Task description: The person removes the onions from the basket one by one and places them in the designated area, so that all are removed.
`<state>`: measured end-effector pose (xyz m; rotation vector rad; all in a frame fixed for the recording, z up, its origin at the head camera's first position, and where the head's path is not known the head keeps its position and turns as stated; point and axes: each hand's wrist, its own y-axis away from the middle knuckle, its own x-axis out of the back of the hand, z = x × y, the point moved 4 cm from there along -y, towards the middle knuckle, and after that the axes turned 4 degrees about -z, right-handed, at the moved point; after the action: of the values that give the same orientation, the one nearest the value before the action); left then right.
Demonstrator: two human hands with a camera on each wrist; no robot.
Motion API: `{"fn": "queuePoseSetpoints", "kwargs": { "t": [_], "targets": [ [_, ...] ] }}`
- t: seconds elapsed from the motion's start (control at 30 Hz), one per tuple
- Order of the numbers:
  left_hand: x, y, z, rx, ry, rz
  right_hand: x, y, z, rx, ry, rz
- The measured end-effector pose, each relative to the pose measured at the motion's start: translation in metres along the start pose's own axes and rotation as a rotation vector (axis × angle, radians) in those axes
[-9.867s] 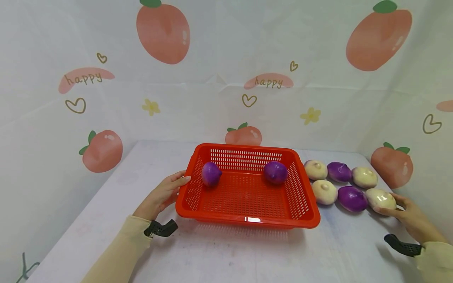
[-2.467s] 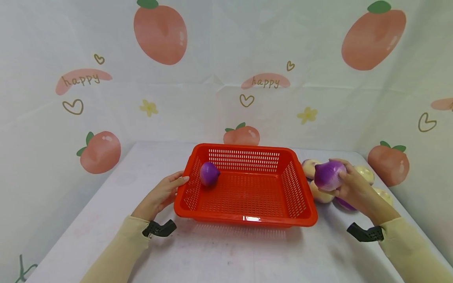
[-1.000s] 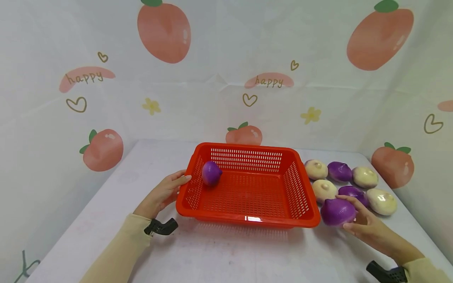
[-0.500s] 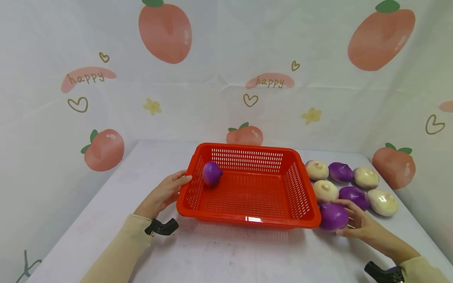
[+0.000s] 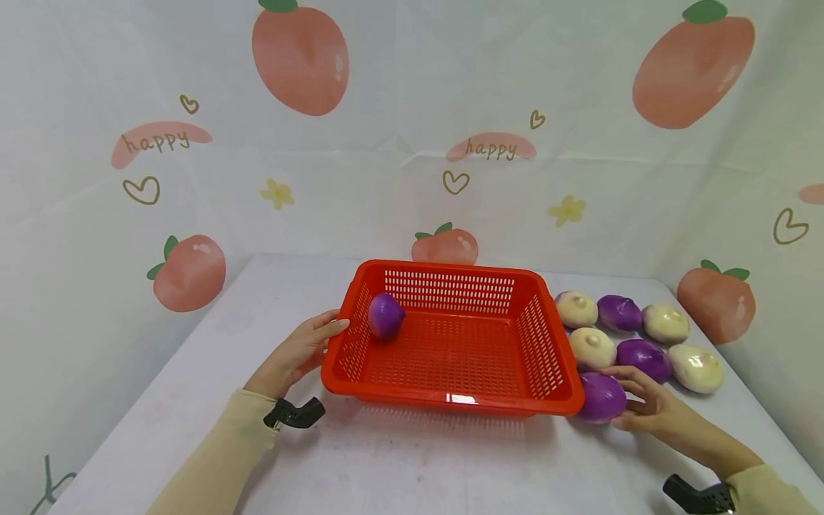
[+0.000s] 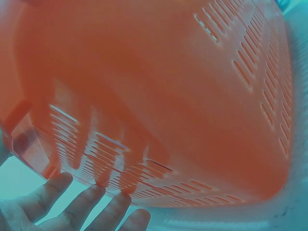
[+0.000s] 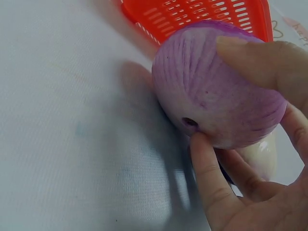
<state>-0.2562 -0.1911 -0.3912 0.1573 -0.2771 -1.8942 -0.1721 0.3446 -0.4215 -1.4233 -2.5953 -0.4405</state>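
My left hand grips the left rim of a red slotted plastic basket, thumb over the edge. In the left wrist view its fingers lie against the basket's outer wall. My right hand holds a purple onion by the basket's front right corner, close over the table. In the right wrist view the thumb lies on top of this onion, with fingers at its underside near a small dark hole. Another purple onion lies inside the basket at the left.
Right of the basket lie two rows of onions: cream-white ones and two purple ones. The table has a pale cover. A printed cloth hangs behind and at both sides.
The purple onion from the basket's right side was carried out by my right hand, over the rows, then forward. Lately it shifted slightly left, toward the basket corner. My left hand stays put.
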Motion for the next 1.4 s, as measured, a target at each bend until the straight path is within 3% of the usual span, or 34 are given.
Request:
{"fn": "queuePoseSetpoints", "kwargs": {
  "t": [0.27,0.6,0.93,1.4],
  "targets": [
    [0.001,-0.001,0.0,0.004,0.007,-0.005,0.002,0.002,0.003,-0.067,0.01,0.07],
    [0.0,0.0,0.0,0.001,0.002,0.002,0.008,0.008,0.011,0.005,-0.008,0.008],
    [0.0,0.0,-0.001,0.001,-0.006,-0.003,0.014,0.009,0.016,-0.045,-0.023,0.021],
    [0.0,0.0,-0.001,-0.002,-0.016,0.0,0.015,0.01,0.017,0.002,-0.077,-0.019]
  ]
}}
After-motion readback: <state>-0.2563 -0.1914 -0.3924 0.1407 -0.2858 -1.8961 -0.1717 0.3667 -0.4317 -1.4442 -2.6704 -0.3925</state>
